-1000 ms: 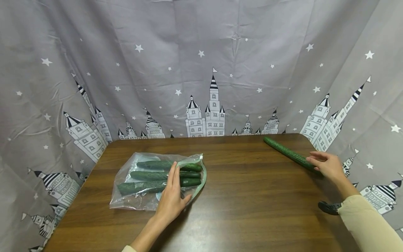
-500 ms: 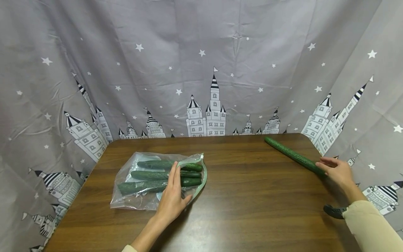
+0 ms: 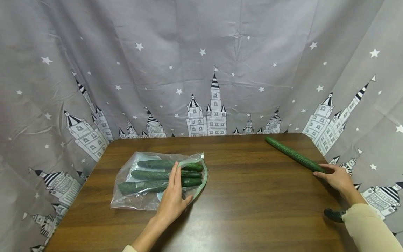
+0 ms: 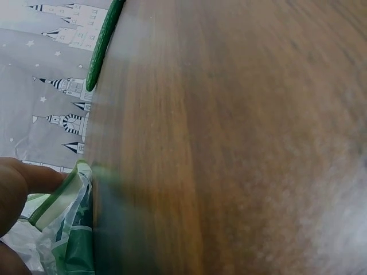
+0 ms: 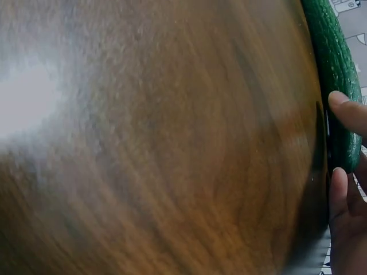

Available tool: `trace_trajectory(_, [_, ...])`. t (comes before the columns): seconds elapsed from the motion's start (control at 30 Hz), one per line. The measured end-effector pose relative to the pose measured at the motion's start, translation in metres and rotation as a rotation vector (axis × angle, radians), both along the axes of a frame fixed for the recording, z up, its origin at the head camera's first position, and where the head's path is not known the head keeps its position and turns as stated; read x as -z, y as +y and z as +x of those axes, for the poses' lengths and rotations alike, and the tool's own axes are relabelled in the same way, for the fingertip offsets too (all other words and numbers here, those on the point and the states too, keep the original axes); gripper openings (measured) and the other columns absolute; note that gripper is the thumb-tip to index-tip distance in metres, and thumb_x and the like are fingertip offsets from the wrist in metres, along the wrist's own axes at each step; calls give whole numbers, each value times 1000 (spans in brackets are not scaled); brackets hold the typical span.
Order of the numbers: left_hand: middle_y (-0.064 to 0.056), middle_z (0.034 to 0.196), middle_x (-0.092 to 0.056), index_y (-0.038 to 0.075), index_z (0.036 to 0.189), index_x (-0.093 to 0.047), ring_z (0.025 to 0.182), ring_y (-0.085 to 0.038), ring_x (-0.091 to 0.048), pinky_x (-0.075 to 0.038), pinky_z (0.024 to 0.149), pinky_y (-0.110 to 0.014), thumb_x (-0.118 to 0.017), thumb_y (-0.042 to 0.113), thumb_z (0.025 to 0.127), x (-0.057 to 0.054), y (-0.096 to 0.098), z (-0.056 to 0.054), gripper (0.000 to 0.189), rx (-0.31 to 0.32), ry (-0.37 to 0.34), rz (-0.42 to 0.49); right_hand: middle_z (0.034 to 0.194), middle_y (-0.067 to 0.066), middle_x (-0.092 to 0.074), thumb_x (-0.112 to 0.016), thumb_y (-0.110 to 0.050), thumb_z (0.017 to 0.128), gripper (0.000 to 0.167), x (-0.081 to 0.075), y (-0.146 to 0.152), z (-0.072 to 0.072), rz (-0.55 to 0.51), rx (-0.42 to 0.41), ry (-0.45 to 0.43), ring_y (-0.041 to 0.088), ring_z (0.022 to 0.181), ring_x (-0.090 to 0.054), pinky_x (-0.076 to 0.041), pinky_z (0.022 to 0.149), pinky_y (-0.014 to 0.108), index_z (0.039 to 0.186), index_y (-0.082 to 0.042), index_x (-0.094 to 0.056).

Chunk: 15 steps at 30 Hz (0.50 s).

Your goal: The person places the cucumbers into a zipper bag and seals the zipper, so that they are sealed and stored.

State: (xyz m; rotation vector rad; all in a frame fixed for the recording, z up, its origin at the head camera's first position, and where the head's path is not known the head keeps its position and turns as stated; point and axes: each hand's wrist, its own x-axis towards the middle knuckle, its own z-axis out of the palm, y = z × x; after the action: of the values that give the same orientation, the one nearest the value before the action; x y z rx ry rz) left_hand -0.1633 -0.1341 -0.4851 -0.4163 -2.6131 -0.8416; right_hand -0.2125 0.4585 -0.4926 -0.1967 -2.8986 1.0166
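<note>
A clear zip bag (image 3: 126, 201) with a pale green edge lies at the left of the table, its mouth facing right. Three cucumbers (image 3: 138, 188) lie inside it, side by side. My left hand (image 3: 171, 200) rests on the bag near its mouth, fingers straight and thumb apart; in the left wrist view a finger is beside the green bag edge (image 4: 57, 197). At the right, another cucumber (image 3: 289, 152) lies slantwise on the table. My right hand (image 3: 338, 178) grips its near end; the right wrist view has finger and thumb about the end of that cucumber (image 5: 335, 63).
The brown wooden table (image 3: 245, 199) has a glossy top that reflects light. A grey curtain (image 3: 157, 42) printed with castles and stars hangs behind it and along both sides. A black strap-like object (image 3: 333, 215) sits at the right wrist by the cream sleeve (image 3: 368, 224).
My right hand has moved slightly to the right and down along the loose cucumber, and its fingers have closed about the near end. My left hand and the bag have stayed put.
</note>
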Motion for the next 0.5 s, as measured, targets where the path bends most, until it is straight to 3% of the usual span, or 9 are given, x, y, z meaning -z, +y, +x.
trace_trajectory(0.33, [-18,169,-16,-4,161,-21,108,-44,-64,-58,88,-54,-100,6,64,0,-1,1,125,-2,-1,-4,134,49,-45,-74,-30,97,59,7,0,2,13,24,50,63,119,-45,-40,94,69,133,14,-58])
trace_trajectory(0.5, [-15,170,-14,-4,161,-21,103,-43,-66,-59,87,-54,-100,7,64,-1,-2,0,126,2,-1,-3,132,47,-48,-77,-29,96,57,9,0,2,-14,36,100,62,118,-48,-42,92,66,131,13,-61])
